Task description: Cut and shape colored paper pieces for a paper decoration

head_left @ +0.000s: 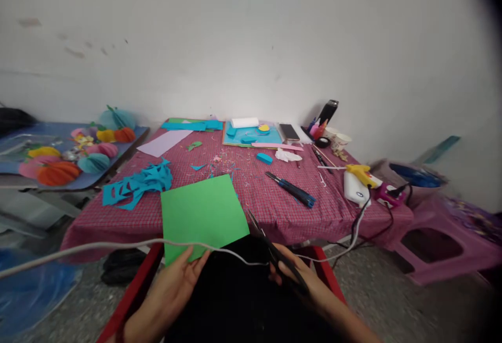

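A flat green sheet of paper (202, 212) overhangs the near edge of the table, and my left hand (182, 272) grips its lower edge, thumb and fingers pressed on it. My right hand (292, 270) is wrapped round a pair of black-handled scissors (263, 236). The blades point up and away, beside the sheet's right corner; I cannot tell whether they touch it. A white cable (157, 241) runs across in front of both hands. On the cloth nearby lies a utility knife (292, 190), and to the left is a heap of cut blue paper scraps (141, 183).
A glue gun (358, 174) with cords lies on a white box at the table's right edge. Paper pumpkins (58, 173) cover a blue table at left. A pink stool (431, 243) stands right. A phone (289, 132), bottles and cups (342, 140) line the back.
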`<state>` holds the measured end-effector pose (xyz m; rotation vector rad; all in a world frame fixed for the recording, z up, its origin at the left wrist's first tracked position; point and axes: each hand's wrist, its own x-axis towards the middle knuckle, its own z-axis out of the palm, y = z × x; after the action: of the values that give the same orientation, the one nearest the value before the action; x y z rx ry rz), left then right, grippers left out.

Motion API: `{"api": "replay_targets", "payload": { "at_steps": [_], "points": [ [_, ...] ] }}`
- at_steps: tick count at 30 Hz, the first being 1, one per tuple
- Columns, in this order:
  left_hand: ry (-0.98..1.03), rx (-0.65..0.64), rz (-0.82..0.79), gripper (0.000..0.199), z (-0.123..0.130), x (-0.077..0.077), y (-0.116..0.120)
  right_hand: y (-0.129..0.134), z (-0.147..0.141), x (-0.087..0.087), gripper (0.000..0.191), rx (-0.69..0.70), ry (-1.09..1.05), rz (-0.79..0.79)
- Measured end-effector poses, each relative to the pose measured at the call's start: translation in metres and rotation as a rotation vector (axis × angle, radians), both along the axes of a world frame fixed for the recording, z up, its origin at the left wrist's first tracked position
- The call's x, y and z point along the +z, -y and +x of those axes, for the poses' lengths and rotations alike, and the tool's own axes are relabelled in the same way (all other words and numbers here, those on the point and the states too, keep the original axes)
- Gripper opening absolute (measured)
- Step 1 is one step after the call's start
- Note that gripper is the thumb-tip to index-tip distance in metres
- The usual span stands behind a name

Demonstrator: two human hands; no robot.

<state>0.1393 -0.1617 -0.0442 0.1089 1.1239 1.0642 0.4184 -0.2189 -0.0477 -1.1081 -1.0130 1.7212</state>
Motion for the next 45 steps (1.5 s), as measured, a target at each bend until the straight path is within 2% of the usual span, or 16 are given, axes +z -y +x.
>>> {"api": "replay_targets", "payload": {
  "at_steps": [6,12,18,22,29,32,35,39,45],
  "points": [
    [0.147,0.128,-0.054,0.035,0.011,0.018,-0.012,0.004,-0.002,0.006,0.055,-0.032,-0.067,0.035],
    [0.203,0.172,-0.147,0.037,0.015,0.03,-0.02,0.002,-0.007,-0.008,0.056,-0.039,-0.141,0.029],
    [0.255,0.201,-0.051,0.038,0.017,0.027,-0.021,0.002,-0.006,-0.001,0.054,-0.027,-0.133,0.004],
    [0.295,0.228,-0.051,0.04,0.021,0.024,-0.019,0.002,-0.006,0.003,0.055,-0.024,-0.156,-0.023],
    [0.401,0.195,0.005,0.042,0.021,0.032,-0.017,0.0,-0.008,0.0,0.05,-0.081,-0.221,-0.024],
    [0.428,0.203,0.024,0.043,0.021,0.034,-0.017,0.0,-0.007,0.0,0.054,-0.065,-0.236,-0.001],
    [0.435,0.215,0.024,0.043,0.026,0.031,-0.015,0.001,-0.006,0.001,0.057,-0.036,-0.245,0.013],
    [0.384,0.196,-0.004,0.044,0.03,0.026,-0.012,0.0,-0.006,0.001,0.052,-0.046,-0.236,-0.016],
    [0.365,0.179,-0.066,0.045,0.03,0.025,-0.011,-0.002,-0.008,0.004,0.055,-0.066,-0.122,-0.026]
  ]
}}
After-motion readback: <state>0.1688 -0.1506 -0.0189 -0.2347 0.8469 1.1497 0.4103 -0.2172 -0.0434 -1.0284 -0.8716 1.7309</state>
